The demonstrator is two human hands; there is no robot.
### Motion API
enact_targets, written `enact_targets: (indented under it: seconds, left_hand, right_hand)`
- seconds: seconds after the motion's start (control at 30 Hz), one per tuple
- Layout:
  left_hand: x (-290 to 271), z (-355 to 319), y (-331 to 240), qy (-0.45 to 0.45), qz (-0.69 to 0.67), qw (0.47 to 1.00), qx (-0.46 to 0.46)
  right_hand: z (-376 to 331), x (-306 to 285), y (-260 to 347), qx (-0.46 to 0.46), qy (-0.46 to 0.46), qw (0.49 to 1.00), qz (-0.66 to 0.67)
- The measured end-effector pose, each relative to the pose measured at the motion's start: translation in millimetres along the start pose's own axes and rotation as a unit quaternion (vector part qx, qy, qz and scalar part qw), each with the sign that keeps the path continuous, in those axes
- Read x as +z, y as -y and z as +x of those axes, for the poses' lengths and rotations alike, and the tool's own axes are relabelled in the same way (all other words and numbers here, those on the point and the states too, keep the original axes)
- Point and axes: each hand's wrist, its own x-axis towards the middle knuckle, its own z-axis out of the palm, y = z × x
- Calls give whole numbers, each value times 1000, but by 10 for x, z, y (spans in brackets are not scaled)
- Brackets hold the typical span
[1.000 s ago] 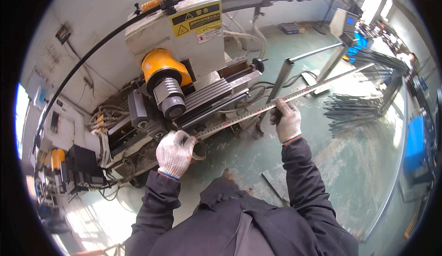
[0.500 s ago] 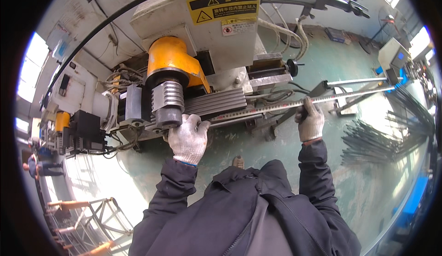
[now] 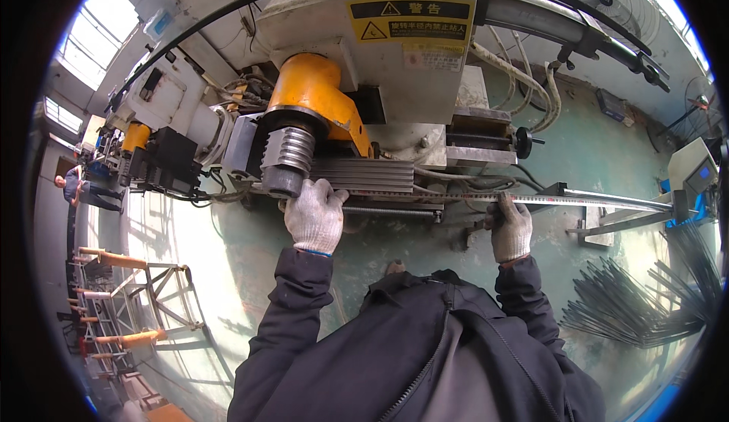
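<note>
A long pale tape measure blade (image 3: 467,196) stretches across the front of a bending machine (image 3: 304,88) with a yellow arm. My left hand (image 3: 315,221), in a whitish knit glove, is closed at the blade's left end, beside the ridged steel die (image 3: 288,156). Its fingertips are partly hidden. My right hand (image 3: 510,231), gloved too, pinches the blade between thumb and fingers farther right. Beyond it the blade carries on toward a stand with a control box (image 3: 692,170). A stack of grey ribbed bars or plates (image 3: 364,173) lies just behind the blade.
A black handwheel (image 3: 524,143) juts out behind the blade. Thin dark rods (image 3: 638,300) lie in a pile on the right floor. Metal frames (image 3: 156,293) stand at left, and another person (image 3: 95,192) stands far left. Hoses hang behind the machine.
The view has shifted, so the machine appears farther right. The blade, which slanted upward to the right, now runs nearly level along the machine. My right hand's fingers have closed more on it.
</note>
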Motion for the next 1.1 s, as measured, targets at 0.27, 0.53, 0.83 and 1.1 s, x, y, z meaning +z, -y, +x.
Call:
enact_targets:
  seconds: [0.27,0.53,0.83,1.1]
  left_hand:
    - [18,3,149,-65,95,974,193]
    - [-53,103,-11,128,-4,989,-69]
    - [20,4,-33,92,9,993,-74]
    - [-324,5,-232,106,-153,982,-4]
  right_hand:
    - [-150,-10,179,-129,8,952,-276]
    - [-249,84,321,-13,-37,998,-54]
    - [-293,58,342,-12,-38,999,-21]
    - [-412,307,626,-22,26,988,-153]
